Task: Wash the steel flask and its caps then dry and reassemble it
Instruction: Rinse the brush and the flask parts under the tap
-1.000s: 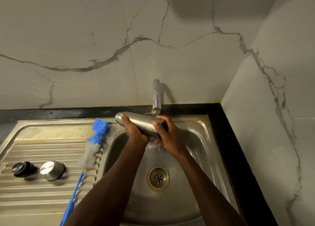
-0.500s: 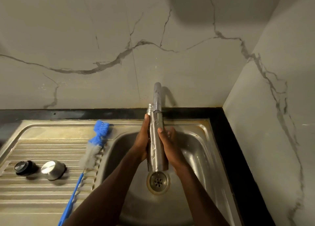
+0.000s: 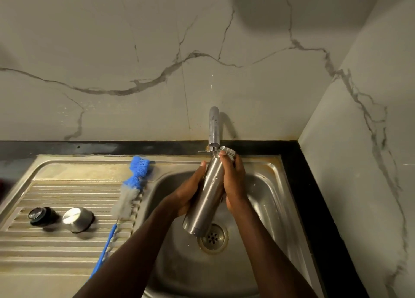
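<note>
We gripped steel flask (image 3: 206, 196) w/ left hand (image 3: 188, 192) & right hand (image 3: 233, 181) under tap (image 3: 213, 127); no legible markings.

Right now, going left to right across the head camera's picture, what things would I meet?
Black cap → steel cap → blue bottle brush → left hand → steel flask → right hand → black counter edge.

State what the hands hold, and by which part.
Both hands, left and right, clasp the steel flask by its upper body, under the tap.
</note>
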